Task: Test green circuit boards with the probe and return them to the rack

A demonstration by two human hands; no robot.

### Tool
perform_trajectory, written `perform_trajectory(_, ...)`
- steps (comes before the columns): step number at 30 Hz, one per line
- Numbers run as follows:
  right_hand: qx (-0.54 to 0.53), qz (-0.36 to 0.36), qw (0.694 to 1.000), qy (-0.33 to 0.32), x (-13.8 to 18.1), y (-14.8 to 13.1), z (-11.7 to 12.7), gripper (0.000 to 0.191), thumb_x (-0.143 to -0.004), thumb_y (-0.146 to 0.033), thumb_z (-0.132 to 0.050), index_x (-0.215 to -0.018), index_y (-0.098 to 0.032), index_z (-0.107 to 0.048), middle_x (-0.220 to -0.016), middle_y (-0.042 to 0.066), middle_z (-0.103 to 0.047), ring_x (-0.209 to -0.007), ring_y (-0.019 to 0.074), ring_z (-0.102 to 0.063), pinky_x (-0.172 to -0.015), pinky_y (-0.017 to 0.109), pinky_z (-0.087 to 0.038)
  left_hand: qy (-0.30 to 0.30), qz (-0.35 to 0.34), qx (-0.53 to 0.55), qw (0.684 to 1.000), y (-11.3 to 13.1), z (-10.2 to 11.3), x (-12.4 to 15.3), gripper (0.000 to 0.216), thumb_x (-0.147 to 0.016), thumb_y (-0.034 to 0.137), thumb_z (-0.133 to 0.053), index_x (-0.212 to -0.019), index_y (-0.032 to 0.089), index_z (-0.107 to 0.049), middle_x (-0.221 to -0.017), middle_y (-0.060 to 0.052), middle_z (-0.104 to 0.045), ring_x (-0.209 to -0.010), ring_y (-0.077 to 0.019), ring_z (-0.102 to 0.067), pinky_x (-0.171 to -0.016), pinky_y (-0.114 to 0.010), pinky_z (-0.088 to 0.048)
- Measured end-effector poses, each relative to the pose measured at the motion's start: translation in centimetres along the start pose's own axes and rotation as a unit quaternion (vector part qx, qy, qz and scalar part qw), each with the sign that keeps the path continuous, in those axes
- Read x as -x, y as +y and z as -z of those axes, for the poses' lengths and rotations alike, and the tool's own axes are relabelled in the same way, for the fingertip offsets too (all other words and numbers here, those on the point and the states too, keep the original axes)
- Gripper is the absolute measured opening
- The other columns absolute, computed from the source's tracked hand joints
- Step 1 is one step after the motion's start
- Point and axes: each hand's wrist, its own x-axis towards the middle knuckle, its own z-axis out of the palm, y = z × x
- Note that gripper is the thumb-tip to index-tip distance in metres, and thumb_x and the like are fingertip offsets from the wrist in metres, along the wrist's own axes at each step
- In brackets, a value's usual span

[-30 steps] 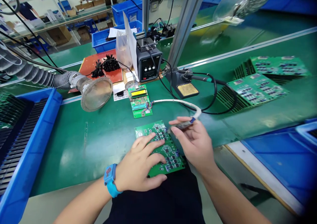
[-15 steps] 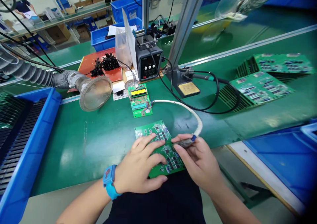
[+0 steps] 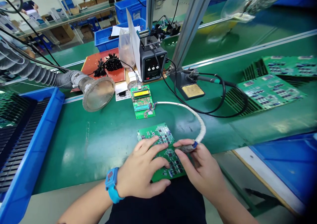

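Note:
A green circuit board (image 3: 155,130) lies at the front edge of the bench. My left hand (image 3: 142,166), with a blue strap on its wrist, rests on it with fingers spread. Between the thumb and fingers of my right hand (image 3: 201,166) is a grey, tape-wrapped probe connector (image 3: 186,148), held at the board's right edge. Its tip is too small to make out. A white wrapped cable (image 3: 201,123) curves from it to a small programmer board (image 3: 144,113) with a lit yellow display (image 3: 141,93) and a teal socket, behind the circuit board.
Behind stand a soldering station (image 3: 153,64) and an iron stand with a yellow sponge (image 3: 193,90). Stacked circuit boards (image 3: 269,90) lie at right. A blue bin (image 3: 47,118) is at left, near a fume extraction hood (image 3: 99,93). A person (image 3: 29,7) is far back.
The whole view has shifted slightly, so things sit a little further right and lower. Both hands keep the same hold on the circuit board and the probe connector.

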Motion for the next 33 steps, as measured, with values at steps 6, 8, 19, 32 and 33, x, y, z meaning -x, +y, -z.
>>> perform_trajectory(6, 0.003, 0.005, 0.999, 0.033, 0.2, 0.8, -0.7, 0.011, -0.090, -0.025, -0.056, -0.100, -0.023, -0.054, -0.087, 0.005, -0.065, -0.075, 0.0186, -0.067, -0.064, 0.027, -0.055, 0.002, -0.002, -0.001, 1.000, 0.0, -0.2, 0.0, 0.030, -0.082, 0.042, -0.061, -0.104, 0.022, -0.061, -0.145, -0.005, -0.045, -0.141, -0.0302, -0.025, -0.113, -0.046, -0.022)
perform_trajectory(8, -0.002, 0.011, 0.999, 0.039, 0.4, 1.1, -0.9, 0.010, -0.090, -0.025, -0.056, -0.099, -0.023, -0.054, -0.088, 0.005, -0.064, -0.077, 0.0192, -0.067, -0.067, 0.029, -0.055, 0.000, 0.003, -0.001, 1.000, 0.0, -0.2, 0.0, 0.030, -0.082, 0.042, -0.061, -0.105, 0.022, -0.061, -0.145, -0.005, -0.044, -0.142, -0.0298, -0.023, -0.114, -0.046, -0.021)
perform_trajectory(19, -0.074, -0.025, 0.997, 0.019, 1.0, 1.5, -0.6, 0.016, -0.093, -0.024, -0.053, -0.109, -0.024, -0.052, -0.097, 0.006, -0.063, -0.089, 0.0195, -0.065, -0.078, 0.032, -0.054, -0.042, 0.044, -0.012, 0.998, 0.7, 0.5, -0.2, 0.075, -0.077, 0.034, -0.068, -0.142, 0.014, -0.035, -0.155, -0.016, -0.022, -0.144, -0.0398, -0.003, -0.113, -0.066, -0.010)
perform_trajectory(32, -0.066, -0.023, 0.997, 0.019, 1.1, 1.5, -0.7, 0.016, -0.093, -0.023, -0.053, -0.109, -0.024, -0.051, -0.097, 0.006, -0.062, -0.090, 0.0189, -0.063, -0.079, 0.033, -0.053, -0.105, 0.106, -0.042, 0.988, 1.6, 2.0, -1.7, 0.105, -0.068, 0.048, -0.077, -0.147, 0.005, -0.023, -0.155, -0.025, -0.013, -0.143, -0.0408, 0.003, -0.112, -0.061, -0.021)
perform_trajectory(33, -0.066, -0.024, 0.997, 0.021, 1.1, 1.5, -0.7, 0.016, -0.093, -0.023, -0.053, -0.109, -0.024, -0.051, -0.098, 0.006, -0.062, -0.091, 0.0191, -0.063, -0.079, 0.033, -0.053, -0.104, 0.108, -0.041, 0.988, 1.4, 2.0, -1.8, 0.107, -0.067, 0.049, -0.078, -0.147, 0.005, -0.023, -0.155, -0.026, -0.013, -0.143, -0.0413, 0.002, -0.111, -0.062, -0.021)
